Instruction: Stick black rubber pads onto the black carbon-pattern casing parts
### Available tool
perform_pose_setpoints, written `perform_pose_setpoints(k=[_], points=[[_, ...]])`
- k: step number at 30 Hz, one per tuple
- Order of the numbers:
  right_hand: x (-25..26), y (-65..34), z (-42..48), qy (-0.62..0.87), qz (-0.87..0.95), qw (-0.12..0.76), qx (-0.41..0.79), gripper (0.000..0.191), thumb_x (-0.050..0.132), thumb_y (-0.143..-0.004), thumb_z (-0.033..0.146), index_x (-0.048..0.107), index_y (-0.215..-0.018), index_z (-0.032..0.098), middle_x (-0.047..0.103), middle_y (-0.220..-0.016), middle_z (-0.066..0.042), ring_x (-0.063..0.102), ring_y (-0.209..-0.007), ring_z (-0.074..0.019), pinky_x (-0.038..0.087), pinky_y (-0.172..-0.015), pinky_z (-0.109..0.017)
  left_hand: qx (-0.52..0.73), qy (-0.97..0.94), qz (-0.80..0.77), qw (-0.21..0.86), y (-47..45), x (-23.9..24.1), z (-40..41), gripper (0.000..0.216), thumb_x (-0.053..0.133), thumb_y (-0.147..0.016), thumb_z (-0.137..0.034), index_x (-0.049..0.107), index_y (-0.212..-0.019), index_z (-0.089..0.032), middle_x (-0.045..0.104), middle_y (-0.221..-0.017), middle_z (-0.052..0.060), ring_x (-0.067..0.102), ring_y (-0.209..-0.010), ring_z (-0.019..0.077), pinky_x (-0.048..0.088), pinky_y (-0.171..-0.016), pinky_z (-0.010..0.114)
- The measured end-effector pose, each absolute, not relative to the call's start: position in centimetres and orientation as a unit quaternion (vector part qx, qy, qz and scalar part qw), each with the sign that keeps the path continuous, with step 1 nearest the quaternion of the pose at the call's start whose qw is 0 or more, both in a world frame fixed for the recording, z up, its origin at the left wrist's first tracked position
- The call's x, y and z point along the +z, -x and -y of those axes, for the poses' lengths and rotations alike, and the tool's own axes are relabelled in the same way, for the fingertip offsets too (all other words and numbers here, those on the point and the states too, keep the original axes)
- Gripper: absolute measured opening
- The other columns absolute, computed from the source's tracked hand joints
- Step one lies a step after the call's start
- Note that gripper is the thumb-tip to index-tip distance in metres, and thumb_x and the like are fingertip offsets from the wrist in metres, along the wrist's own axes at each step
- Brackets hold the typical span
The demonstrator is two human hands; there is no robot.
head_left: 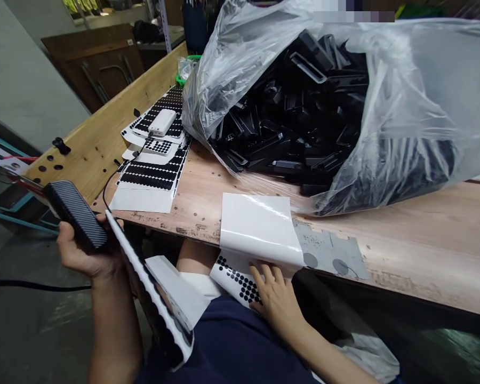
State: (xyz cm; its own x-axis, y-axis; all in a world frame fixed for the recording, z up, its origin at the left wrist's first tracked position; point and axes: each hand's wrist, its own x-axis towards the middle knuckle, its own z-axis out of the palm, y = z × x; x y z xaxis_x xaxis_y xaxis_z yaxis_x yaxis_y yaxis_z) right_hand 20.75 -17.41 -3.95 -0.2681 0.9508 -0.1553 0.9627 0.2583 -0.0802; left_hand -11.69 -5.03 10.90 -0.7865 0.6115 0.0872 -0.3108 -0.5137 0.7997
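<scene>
Fingers of the left hand are wrapped around 1 black part with a ribbed, carbon-look face, held up off the front edge of the worktop, at its left end. A long white strip sheet bordered with black rounds stands tilted beside the left forearm; whether those fingers also grip it cannot be told. The right hand lies palm down, fingers slightly parted, on a sheet of round black dots over the lap; whether its thumb and fingertips pinch anything is hidden. A glossy white sheet drapes over the worktop's edge just above. Behind it, an open plastic bag spills into view a heap of black parts. At left, 1 white device with a cable rests on stacked sticker sheets.
</scene>
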Motion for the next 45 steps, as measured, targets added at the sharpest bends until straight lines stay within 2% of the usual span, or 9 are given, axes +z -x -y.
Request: perform_pose_setpoints(k=[5,8,11,14,22,25,30,36,45], points=[[-2.4,-20.9,17.2,-0.585,-0.796,0.044,-0.151,0.064,0.073,-0.08,0.008,0.063,-0.143,0.022,0.079,-0.111,-0.015,0.076,-0.095,-0.0336,0.06,-0.082,-0.042,0.838,-0.203,-0.425,0.276,11.7,10.8,5.0,0.035,0.057,-0.071,-0.056,0.059,-0.071,-0.021,0.048,-0.059,-0.003,0.044,-0.047,0.0105,0.037,-0.038,0.02],[1.4,-22.5,15.7,-0.495,-0.83,-0.002,-0.259,0.057,0.065,-0.087,0.009,0.066,-0.14,0.03,0.081,-0.119,-0.004,0.079,-0.1,-0.0236,0.061,-0.084,-0.029,0.846,-0.19,-0.419,0.269,11.1,11.3,4.8,0.038,0.057,-0.066,-0.056,0.063,-0.075,-0.02,0.047,-0.057,-0.003,0.042,-0.045,0.0104,0.034,-0.036,0.022],[6.2,-24.9,11.6,-0.445,-0.81,-0.133,-0.359,0.047,0.058,-0.098,0.023,0.063,-0.145,0.028,0.077,-0.132,-0.008,0.076,-0.113,-0.0267,0.06,-0.095,-0.037,0.844,-0.181,-0.414,0.29,10.3,11.9,4.6,0.042,0.056,-0.065,-0.056,0.067,-0.08,-0.018,0.046,-0.055,-0.003,0.038,-0.041,0.0111,0.028,-0.032,0.024],[9.3,-27.1,4.9,-0.489,-0.795,-0.201,-0.298,0.047,0.064,-0.096,0.035,0.065,-0.143,0.027,0.082,-0.114,-0.007,0.079,-0.097,-0.0279,0.063,-0.082,-0.039,0.832,-0.171,-0.423,0.314,9.3,12.1,4.3,0.04,0.056,-0.068,-0.056,0.067,-0.075,-0.019,0.049,-0.053,-0.002,0.041,-0.041,0.0127,0.028,-0.032,0.024],[6.6,-26.5,-7.1,-0.606,-0.761,-0.205,-0.113,0.053,0.077,-0.083,0.032,0.071,-0.132,0.016,0.076,-0.122,-0.02,0.062,-0.127,-0.0448,0.041,-0.111,-0.066,0.814,-0.219,-0.427,0.326,2.7,11.1,1.1,0.04,0.062,-0.08,-0.055,0.068,-0.07,-0.017,0.066,-0.061,0.002,0.06,-0.051,0.0126,0.048,-0.05,0.022],[6.2,-25.8,-4.7,-0.614,-0.74,-0.249,-0.115,0.065,0.065,-0.093,0.054,0.061,-0.144,0.013,0.059,-0.149,-0.025,0.046,-0.145,-0.0458,0.029,-0.119,-0.07,0.796,-0.257,-0.452,0.311,-0.4,9.4,-0.4,0.04,0.063,-0.087,-0.053,0.071,-0.074,-0.016,0.072,-0.067,0.003,0.063,-0.055,0.0132,0.05,-0.057,0.024],[4.8,-26.7,4.3,-0.536,-0.627,-0.284,-0.488,0.073,0.009,-0.106,0.068,0.038,-0.161,0.031,0.071,-0.141,-0.016,0.069,-0.129,-0.0322,0.056,-0.103,-0.055,0.705,-0.37,-0.552,0.248,-2.7,4.5,-1.9,0.038,0.063,-0.094,-0.05,0.078,-0.08,-0.018,0.074,-0.07,0.004,0.067,-0.063,0.0156,0.052,-0.065,0.027],[-0.2,-27.2,11.6,-0.583,-0.582,-0.364,-0.433,0.058,0.032,-0.11,0.053,0.014,-0.162,0.033,0.046,-0.165,-0.02,0.055,-0.146,-0.0287,0.041,-0.121,-0.058,0.708,-0.34,-0.567,0.249,-0.9,1.6,-2.5,0.039,0.065,-0.093,-0.05,0.076,-0.077,-0.016,0.074,-0.068,0.004,0.067,-0.061,0.0155,0.052,-0.065,0.027],[-0.7,-26.7,5.6,-0.534,-0.74,-0.276,-0.301,0.033,0.054,-0.099,0.035,0.067,-0.128,0.024,0.053,-0.16,-0.016,0.05,-0.148,-0.0351,0.038,-0.123,-0.061,0.733,-0.317,-0.558,0.223,-0.5,3.2,-3.2,0.042,0.058,-0.093,-0.054,0.071,-0.078,-0.017,0.074,-0.071,0.004,0.069,-0.063,0.016,0.055,-0.067,0.027]])
